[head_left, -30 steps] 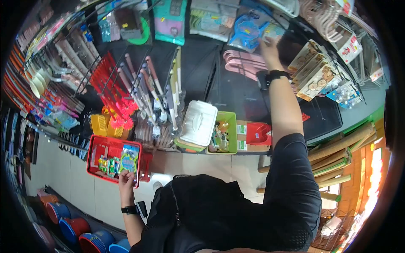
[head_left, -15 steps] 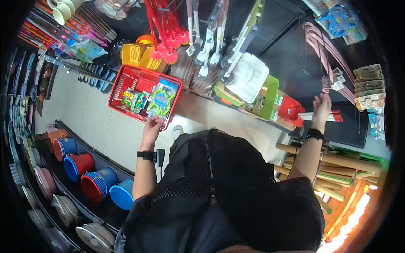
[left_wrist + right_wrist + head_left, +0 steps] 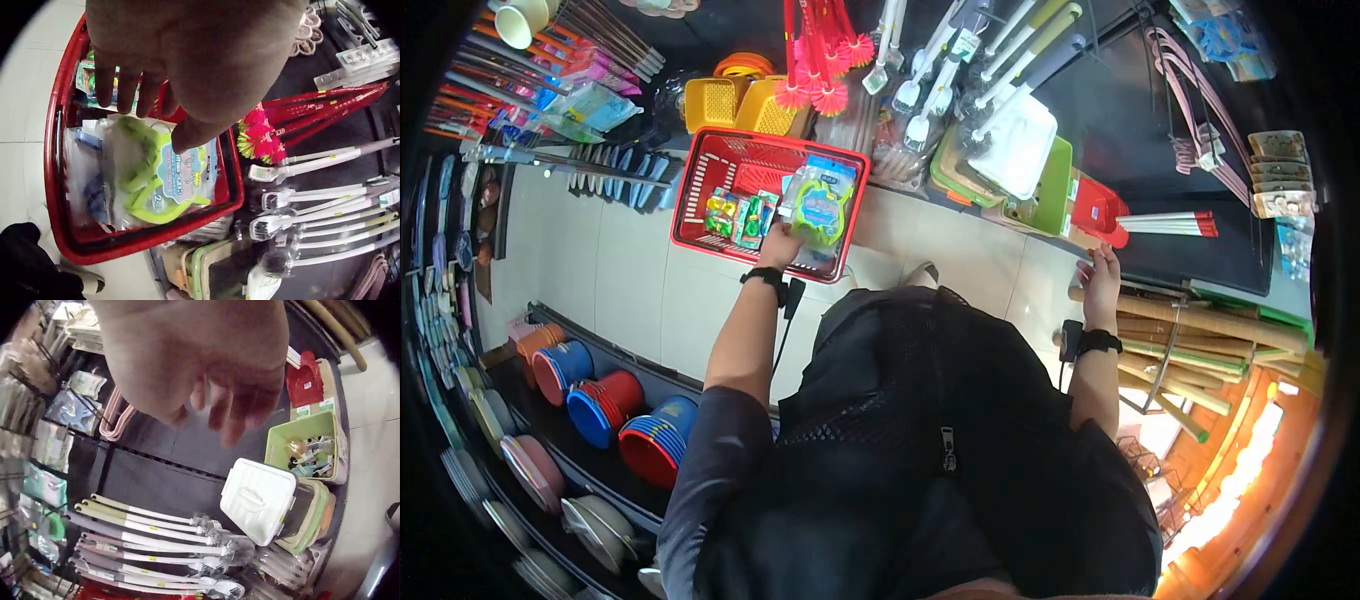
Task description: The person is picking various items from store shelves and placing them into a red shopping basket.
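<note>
My left hand (image 3: 780,247) hangs over the near side of a red shopping basket (image 3: 693,185), fingers relaxed and thumb stretched out. Under it lies a clear packet (image 3: 820,212) with lime-green frames and a blue cloud-shaped label; in the left wrist view, the thumb tip overlaps the packet's label (image 3: 181,178). Small yellow and green packs (image 3: 720,212) sit beside it in the basket. My right hand (image 3: 1102,275) hovers near the display's front edge, fingers loosely bent and holding nothing. Nearest to it is a red dustpan-like scoop (image 3: 1097,212).
Long-handled brushes (image 3: 930,100) and red-headed brushes (image 3: 825,85) hang behind the basket. A white-lidded box (image 3: 1020,150) and a green bin (image 3: 1055,185) line the display edge. Pink hangers (image 3: 1200,110) hang at right above rolled mats (image 3: 1200,320). Stacked buckets (image 3: 605,400) stand at lower left.
My right hand has come down from the hanging packets, past the pink hangers, to the display's front edge. My left hand has shifted from the packet's lower edge to over the basket's near side.
</note>
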`<state>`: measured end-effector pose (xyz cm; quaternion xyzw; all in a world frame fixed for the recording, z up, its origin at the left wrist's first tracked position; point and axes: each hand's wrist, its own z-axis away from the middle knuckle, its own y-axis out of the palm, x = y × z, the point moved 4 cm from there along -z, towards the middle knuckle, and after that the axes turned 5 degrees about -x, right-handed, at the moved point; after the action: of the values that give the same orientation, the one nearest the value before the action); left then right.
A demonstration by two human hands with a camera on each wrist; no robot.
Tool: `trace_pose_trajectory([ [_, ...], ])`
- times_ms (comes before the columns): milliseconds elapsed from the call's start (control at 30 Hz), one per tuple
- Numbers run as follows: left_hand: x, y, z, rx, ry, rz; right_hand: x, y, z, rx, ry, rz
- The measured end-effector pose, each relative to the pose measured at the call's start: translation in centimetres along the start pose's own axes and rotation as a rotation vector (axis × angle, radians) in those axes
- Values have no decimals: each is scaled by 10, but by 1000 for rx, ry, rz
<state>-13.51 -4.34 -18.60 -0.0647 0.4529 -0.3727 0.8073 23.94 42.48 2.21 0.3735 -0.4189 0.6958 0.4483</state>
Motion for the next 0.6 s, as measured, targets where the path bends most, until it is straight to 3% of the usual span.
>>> trace_pose_trajectory([
  [67,11,4,-27,-35,79,-245,-6,1,16,10,11,63],
  [267,25,18,-59,71,66,-309,-20,-12,71,-66,-2,93],
  [500,4,14,-53,25,90,-344,-39,-28,122,-192,56,40],
  [600,13,22,-64,198,53,-411,-46,-31,135,-198,64,33],
])
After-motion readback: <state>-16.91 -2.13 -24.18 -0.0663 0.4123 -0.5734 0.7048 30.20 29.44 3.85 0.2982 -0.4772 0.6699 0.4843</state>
